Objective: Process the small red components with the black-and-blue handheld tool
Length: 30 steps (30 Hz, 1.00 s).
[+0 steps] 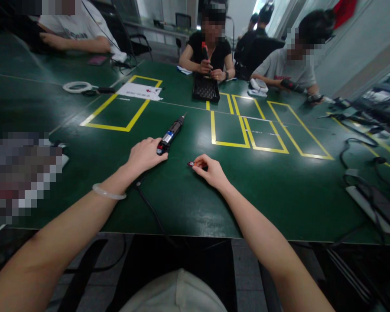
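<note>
My left hand [145,155] rests on the green table [182,199], its fingers curled against the rear end of an electric screwdriver [171,134] that lies flat, tip pointing away to the upper right. The tool's black cable [151,208] runs back off the table's near edge. My right hand [210,171] is a little to the right, pinching a small red and dark part [192,164] between thumb and fingertips just above the table. A pale bangle [108,193] circles my left wrist.
Yellow tape rectangles [121,110] mark the table. A black tray [206,89] stands before a person in black opposite. Other people sit at the far left and far right. White paper [139,91], a white ring [77,87], and cables and devices [370,190] lie around.
</note>
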{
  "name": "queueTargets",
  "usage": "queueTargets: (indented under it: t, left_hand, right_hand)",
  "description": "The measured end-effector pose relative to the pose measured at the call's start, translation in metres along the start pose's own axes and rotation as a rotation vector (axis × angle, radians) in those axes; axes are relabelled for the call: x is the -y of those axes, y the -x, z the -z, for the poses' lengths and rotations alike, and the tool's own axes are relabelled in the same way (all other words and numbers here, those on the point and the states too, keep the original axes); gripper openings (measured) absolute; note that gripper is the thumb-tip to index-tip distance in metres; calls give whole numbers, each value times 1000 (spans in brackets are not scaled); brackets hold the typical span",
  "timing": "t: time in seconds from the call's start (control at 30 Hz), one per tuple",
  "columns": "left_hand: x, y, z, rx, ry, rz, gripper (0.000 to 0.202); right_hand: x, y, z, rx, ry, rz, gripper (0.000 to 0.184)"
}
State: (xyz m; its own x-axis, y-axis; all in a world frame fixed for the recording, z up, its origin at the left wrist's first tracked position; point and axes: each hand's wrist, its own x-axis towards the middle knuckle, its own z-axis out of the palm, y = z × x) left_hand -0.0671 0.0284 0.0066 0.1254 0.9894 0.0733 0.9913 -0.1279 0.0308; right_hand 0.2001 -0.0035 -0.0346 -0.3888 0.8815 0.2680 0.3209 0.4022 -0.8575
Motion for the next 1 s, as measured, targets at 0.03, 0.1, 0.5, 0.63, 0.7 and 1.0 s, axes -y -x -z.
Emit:
queueTargets:
  t: [0.03, 0.1, 0.5, 0.63, 0.7, 1.0]
  left_hand:
    - [-8, 2, 0, 1, 0, -30, 67]
    - [-23, 7, -1, 3, 6, -84, 65]
    - [-63, 32, -2, 2, 62, -296, 58]
    - [-63, 32, -5, -6, 73, -321, 62]
    - [-63, 33, -5, -14, 94, -324, 62]
    - [-67, 34, -6, -17, 166, -321, 64]
  right_hand:
    - [1, 0, 0, -11, 4, 1, 17]
    - [1, 0, 1, -31, 19, 1, 17]
    - [0, -1, -1, -12, 62, -2, 15]
    - [1, -1, -1, -12, 88, -6, 14]
    - [1, -2, -1, -13, 117, -19, 13]
    - [0, -7, -4, 8, 103, -49, 13]
